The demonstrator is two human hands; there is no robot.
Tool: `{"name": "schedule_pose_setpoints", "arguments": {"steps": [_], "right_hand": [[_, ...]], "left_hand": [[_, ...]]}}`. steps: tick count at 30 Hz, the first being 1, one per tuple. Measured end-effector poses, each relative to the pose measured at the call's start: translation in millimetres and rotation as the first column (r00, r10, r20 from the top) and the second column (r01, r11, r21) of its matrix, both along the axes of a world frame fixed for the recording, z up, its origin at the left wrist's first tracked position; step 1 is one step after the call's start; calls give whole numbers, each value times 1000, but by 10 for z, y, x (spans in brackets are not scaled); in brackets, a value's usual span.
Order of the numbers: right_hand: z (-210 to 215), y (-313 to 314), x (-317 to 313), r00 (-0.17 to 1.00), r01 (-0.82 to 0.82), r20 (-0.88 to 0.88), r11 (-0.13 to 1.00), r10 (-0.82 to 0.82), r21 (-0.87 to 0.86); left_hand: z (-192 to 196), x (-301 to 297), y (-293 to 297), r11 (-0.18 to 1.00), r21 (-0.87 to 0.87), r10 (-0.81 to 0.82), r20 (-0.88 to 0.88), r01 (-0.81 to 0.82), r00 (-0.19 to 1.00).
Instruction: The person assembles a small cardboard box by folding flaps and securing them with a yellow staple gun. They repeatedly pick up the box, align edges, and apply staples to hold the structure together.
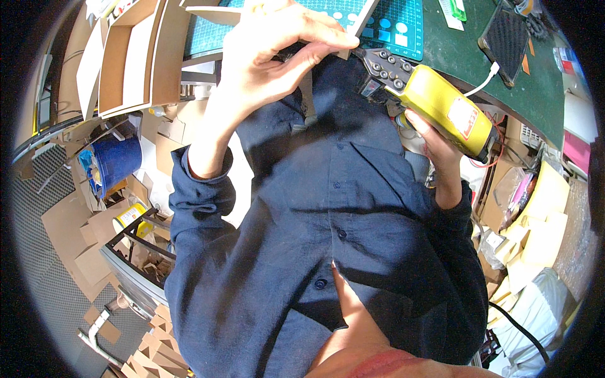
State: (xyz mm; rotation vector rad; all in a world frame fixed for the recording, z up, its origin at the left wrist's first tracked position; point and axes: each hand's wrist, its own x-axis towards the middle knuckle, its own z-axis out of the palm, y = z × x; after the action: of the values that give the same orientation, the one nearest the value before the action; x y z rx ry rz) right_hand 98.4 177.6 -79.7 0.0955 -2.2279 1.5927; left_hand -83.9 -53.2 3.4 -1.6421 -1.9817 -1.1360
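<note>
My left hand (277, 53) is closed at the top centre, its thumb and index finger pinched together. A thin pale strip (363, 17) rises from the fingertips; the hand covers the rest of what it grips. My right hand (436, 143) is wrapped around a yellow power tool (444, 104) with a dark, bolted metal head, like a powered crimper. The tool's head points up and left, its tip close to my left fingertips. Whether the tip touches the strip, I cannot tell. Behind the left hand lies a teal cutting mat (403, 16) with a printed grid.
The dark green table (535, 104) bears a black phone-like device (504, 43) with a white cable (485, 82). At the left stands an open cardboard box (129, 63), above a blue bin (116, 160). Cardboard pieces (157, 346) and yellow envelopes (535, 233) fill the lower sides.
</note>
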Motion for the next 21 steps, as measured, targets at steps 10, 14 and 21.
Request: {"name": "schedule_pose_setpoints", "arguments": {"steps": [10, 14, 21], "right_hand": [[110, -27, -32, 1000, 5, 19, 1000, -5, -19], [92, -20, -33, 1000, 3, 5, 1000, -3, 22], [27, 270, 357, 961, 157, 235, 987, -148, -20]], "left_hand": [[24, 10, -8, 1000, -30, 7, -21, -7, 1000], [20, -14, 7, 1000, -15, -12, -29, 11, 1000], [65, -59, 13, 997, -78, -10, -63, 6, 998]]}}
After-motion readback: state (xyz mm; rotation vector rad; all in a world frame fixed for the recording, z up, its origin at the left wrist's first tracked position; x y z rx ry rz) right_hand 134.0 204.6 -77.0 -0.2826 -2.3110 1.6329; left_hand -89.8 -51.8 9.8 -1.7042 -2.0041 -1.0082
